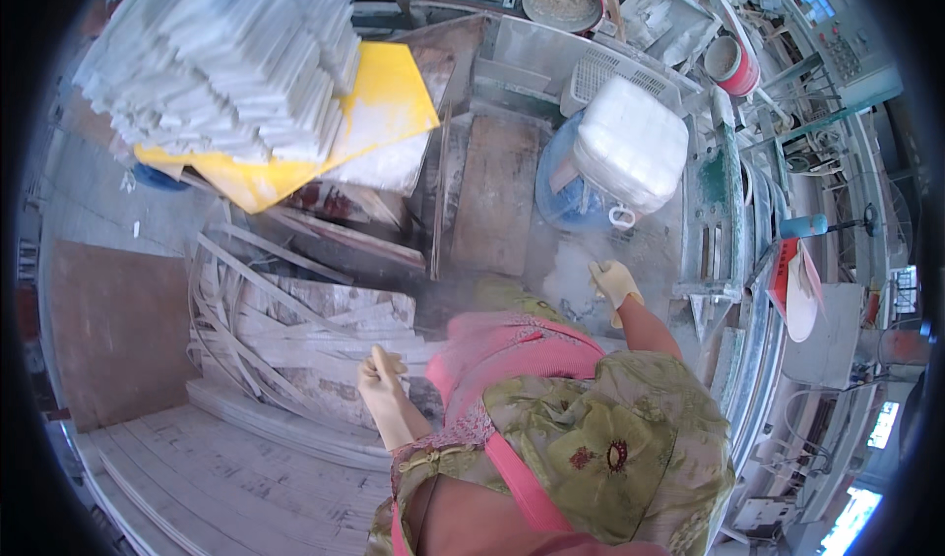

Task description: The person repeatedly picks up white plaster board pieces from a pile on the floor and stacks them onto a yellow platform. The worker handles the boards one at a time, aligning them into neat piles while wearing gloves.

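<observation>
My left hand (382,371), in a cream glove, hangs at the left of my pink apron (512,354). It is open and holds nothing, with its fingers partly bent. Nearest to it lie loose pale strips (325,322), some of them curving up in loops. My right hand (614,282), gloved alike, is out in front on the right, above the dusty floor. Its fingers are loosely bent and a little apart, with no object in them. Beyond it, a white wrapped bundle (630,143) rests on a blue drum (566,177).
At the far left, white slabs (236,54) are stacked on a yellow sheet (384,98). A brown board (113,335) and long pale planks (236,467) lie at the left. A green metal frame (714,197) stands on the right, near a red bucket (733,64).
</observation>
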### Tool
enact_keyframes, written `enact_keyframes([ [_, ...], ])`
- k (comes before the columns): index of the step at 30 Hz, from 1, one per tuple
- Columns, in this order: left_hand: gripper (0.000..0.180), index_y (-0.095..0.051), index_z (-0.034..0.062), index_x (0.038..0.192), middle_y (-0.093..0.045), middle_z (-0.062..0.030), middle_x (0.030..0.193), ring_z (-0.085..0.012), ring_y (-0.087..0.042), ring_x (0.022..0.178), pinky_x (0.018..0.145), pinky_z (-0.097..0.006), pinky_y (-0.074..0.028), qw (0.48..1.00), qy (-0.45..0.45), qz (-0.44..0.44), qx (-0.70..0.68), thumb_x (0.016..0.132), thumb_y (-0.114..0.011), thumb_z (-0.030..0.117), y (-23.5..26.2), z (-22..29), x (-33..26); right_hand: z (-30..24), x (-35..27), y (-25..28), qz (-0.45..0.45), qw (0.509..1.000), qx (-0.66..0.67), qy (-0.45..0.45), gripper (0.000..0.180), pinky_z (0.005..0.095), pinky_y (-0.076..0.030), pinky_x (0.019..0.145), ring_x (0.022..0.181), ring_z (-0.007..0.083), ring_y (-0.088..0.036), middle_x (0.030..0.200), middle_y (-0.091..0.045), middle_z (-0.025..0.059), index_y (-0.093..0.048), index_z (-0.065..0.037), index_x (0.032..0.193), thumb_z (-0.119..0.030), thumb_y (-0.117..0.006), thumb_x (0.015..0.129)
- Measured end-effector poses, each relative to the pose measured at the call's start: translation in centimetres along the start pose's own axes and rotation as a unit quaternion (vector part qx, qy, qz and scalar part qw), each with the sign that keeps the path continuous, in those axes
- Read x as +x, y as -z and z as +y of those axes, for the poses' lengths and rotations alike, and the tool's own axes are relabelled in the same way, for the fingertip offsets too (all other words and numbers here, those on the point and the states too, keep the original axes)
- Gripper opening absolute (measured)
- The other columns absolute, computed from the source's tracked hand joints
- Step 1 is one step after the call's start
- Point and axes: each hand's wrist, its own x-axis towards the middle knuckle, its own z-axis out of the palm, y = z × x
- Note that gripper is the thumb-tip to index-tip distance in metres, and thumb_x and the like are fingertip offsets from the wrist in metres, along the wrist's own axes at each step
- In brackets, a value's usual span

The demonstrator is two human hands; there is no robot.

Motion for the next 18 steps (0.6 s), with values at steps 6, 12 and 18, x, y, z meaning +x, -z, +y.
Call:
enact_keyframes([
  [6, 0.041, -0.069, 0.0012, 0.069, -0.069, -0.0090, 0.077, -0.0175, -0.063, 0.086, 0.082, -0.034, -0.049, 0.988, -0.048, -0.134, 0.061, 0.102, -0.060, 0.025, -10.5, 5.5, 2.9, -5.3, 10.1, 7.2, 0.111, 0.992, 0.033, 0.058, 0.050, 0.0395, -0.053, 0.068, 0.068, 0.0265, -0.069, 0.074, -0.070, 0.0174, -0.072, 0.002, 0.089, -0.046, -0.061, 0.096],
  [12, 0.019, -0.075, 0.0018, 0.091, -0.075, -0.0131, 0.104, -0.0251, -0.067, 0.104, 0.093, -0.035, -0.051, 0.891, -0.262, -0.316, 0.193, 0.097, -0.060, 0.012, -30.4, 12.9, 12.8, -15.1, 38.0, 26.6, 0.165, 0.958, 0.033, 0.231, 0.064, 0.0408, -0.051, 0.097, 0.111, 0.0332, -0.068, 0.119, -0.070, 0.0236, -0.065, 0.002, 0.127, -0.048, -0.073, 0.088],
  [18, 0.022, -0.075, 0.0000, 0.103, -0.074, -0.0146, 0.110, -0.0256, -0.068, 0.105, 0.094, -0.035, -0.051, 0.902, -0.165, -0.302, 0.259, 0.096, -0.056, 0.008, -48.8, 19.0, 20.4, -25.9, 64.1, 40.8, 0.231, 0.820, -0.134, 0.507, 0.108, 0.0578, -0.025, 0.119, 0.139, 0.0398, -0.041, 0.149, -0.047, 0.0229, -0.036, -0.008, 0.155, -0.054, -0.083, 0.068],
])
